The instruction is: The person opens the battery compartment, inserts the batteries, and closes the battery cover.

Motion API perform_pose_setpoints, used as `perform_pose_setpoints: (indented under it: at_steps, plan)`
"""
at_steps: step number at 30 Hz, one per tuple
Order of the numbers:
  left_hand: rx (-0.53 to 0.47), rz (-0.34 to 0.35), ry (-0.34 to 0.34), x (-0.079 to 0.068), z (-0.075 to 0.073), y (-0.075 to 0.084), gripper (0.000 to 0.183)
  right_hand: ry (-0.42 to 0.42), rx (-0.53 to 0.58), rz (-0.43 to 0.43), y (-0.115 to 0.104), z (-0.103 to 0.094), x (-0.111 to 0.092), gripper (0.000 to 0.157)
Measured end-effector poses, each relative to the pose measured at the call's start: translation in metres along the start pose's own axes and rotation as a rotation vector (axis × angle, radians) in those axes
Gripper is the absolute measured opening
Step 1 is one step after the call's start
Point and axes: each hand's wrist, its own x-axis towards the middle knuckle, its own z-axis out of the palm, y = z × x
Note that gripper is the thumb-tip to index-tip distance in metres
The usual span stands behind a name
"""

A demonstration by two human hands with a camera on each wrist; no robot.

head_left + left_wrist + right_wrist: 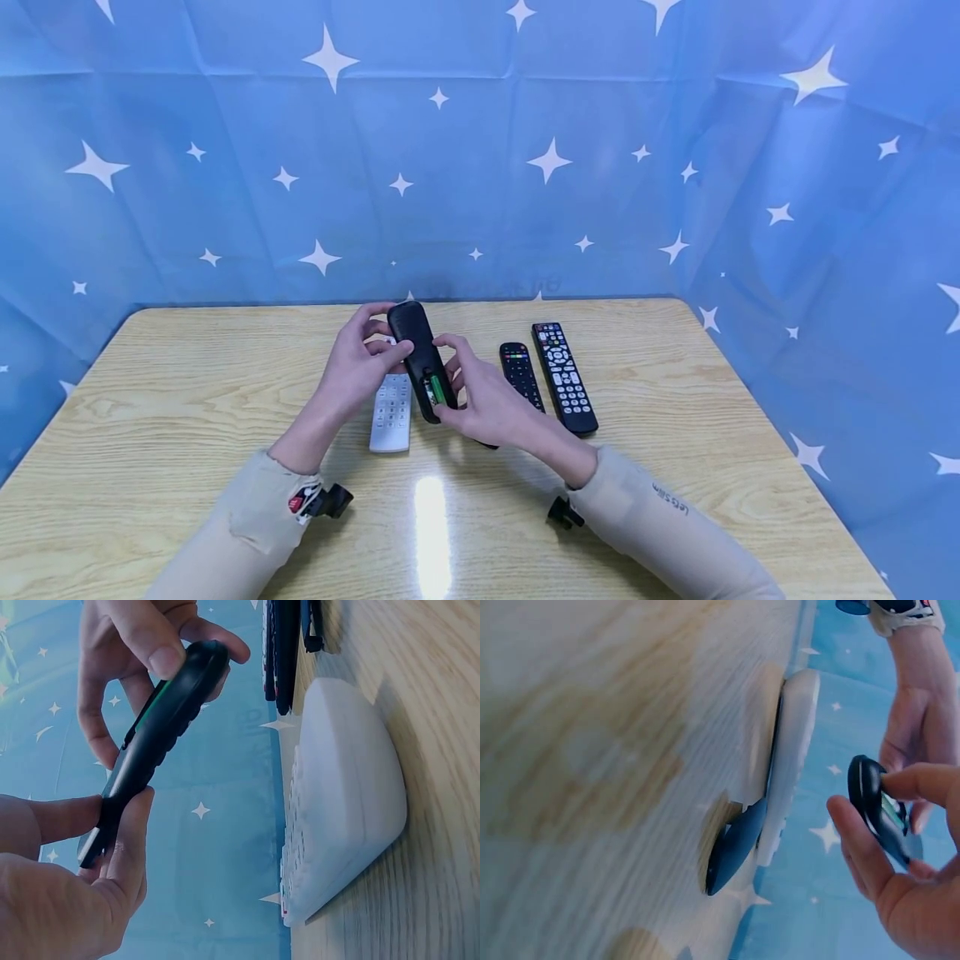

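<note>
A black remote control is held above the table by both hands, its back turned up. Its battery compartment is uncovered at the lower end, and a green battery shows inside, with a paler area beside it. My left hand grips the far part between thumb and fingers. Near the compartment end, my right hand pinches the remote, thumb at the lower edge and fingers along the side. A curved dark piece, seen in the right wrist view, lies on the table below; its kind is unclear.
Below the held remote lies a white remote, partly hidden. Right of my hands lie a smaller black remote and a larger black one on the wooden table. Blue star-patterned cloth hangs behind.
</note>
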Motion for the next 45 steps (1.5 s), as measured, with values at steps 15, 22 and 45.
perform_pose_setpoints:
  at_steps: [15,22,45]
  plan:
    - [0.005,-0.003,0.035,0.001,-0.005,-0.001,0.059,-0.039,-0.015,0.016,0.003,-0.015,-0.004,0.052]
    - [0.005,-0.016,0.040,0.000,-0.006,0.000,0.058,-0.122,-0.172,0.054,0.008,-0.017,-0.008,0.027]
    - [0.033,-0.013,0.013,-0.001,-0.010,-0.003,0.057,-0.376,-0.366,0.142,0.011,-0.015,-0.008,0.008]
